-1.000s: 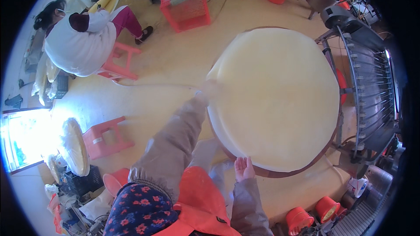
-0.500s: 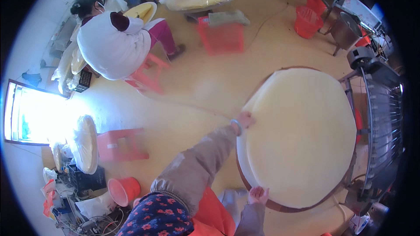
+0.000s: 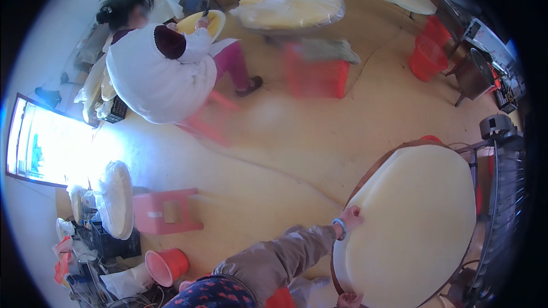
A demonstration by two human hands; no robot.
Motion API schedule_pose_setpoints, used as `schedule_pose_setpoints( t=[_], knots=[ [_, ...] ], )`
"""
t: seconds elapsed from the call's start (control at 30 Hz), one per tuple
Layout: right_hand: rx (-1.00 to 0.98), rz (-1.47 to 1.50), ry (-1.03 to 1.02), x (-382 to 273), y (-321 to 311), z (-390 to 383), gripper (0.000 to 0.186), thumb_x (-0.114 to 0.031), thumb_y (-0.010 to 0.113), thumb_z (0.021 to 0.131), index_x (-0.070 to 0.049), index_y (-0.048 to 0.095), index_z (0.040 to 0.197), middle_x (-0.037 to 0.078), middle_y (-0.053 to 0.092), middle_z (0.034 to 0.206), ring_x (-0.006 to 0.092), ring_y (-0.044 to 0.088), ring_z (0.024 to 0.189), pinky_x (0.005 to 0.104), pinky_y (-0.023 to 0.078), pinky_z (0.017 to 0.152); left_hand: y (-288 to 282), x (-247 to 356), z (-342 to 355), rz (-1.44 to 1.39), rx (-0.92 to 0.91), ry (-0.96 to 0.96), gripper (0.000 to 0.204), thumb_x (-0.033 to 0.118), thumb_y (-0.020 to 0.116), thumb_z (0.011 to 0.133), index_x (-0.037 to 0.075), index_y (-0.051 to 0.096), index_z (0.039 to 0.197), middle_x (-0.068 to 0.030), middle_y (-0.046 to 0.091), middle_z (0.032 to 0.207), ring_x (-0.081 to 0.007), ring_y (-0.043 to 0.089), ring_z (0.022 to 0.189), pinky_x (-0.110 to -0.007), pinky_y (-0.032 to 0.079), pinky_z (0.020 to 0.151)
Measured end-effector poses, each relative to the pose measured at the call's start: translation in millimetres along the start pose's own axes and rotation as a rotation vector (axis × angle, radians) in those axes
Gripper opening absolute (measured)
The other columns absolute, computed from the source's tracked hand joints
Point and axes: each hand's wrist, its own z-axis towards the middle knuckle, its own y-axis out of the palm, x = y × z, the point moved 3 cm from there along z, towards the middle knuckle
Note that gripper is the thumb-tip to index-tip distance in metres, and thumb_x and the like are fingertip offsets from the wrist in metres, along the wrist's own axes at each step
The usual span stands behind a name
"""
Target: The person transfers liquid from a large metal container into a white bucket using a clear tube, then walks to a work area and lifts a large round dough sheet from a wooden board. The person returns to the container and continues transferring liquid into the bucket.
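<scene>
My left hand [image 3: 351, 217], with a bracelet at the wrist, has its fingers closed on the left edge of a large pale round sheet [image 3: 414, 211]. The sheet lies in a stack on a brown round board [image 3: 371, 170], its left rim showing a folded or layered edge. My right hand [image 3: 348, 299] is at the near-left edge of the same sheet, fingers bent onto it, partly cut off by the lower border of the picture.
A seated co-worker [image 3: 160, 80] handles a yellow round item. Beyond are a bagged yellow stack [image 3: 288, 5], red crate [image 3: 322, 77] and buckets [image 3: 428, 57]. A pink stool [image 3: 165, 208] and bucket [image 3: 166, 267] stand left. A metal rack [image 3: 501, 211] borders the board's right.
The view has swung up and left, so the round board sits lower right. My left hand, blurred earlier, now shows clearly gripping the sheet's edge. The co-worker's hands have shifted slightly.
</scene>
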Motion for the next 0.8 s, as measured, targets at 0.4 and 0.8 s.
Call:
schedule_pose_setpoints(
  t=[0.4,0.8],
  knots=[
    [0.079,0.122,0.02,-18,-14,22,0.028,-0.034,0.067,0.074,-0.01,0.053,0.071,0.003,0.055,0.065,0.0217,0.055,0.067,0.0464,0.049,0.063,2,-3,5,-0.106,-0.043,-0.083,0.012,0.012,0.06,0.067,0.005,0.051,0.072,0.0005,0.049,0.063,-0.0097,0.045,0.059,-0.028,0.039,0.053],
    [-0.106,0.222,-0.23,-16,19,-45,0.021,-0.016,0.061,0.083,-0.002,0.057,0.098,0.009,0.062,0.096,0.0201,0.059,0.091,0.0341,0.048,0.084,10,-22,18,-0.019,-0.034,-0.018,0.016,0.014,0.059,0.063,0.005,0.046,0.063,-0.0027,0.045,0.059,-0.0131,0.042,0.059,-0.033,0.037,0.05]
  ],
)
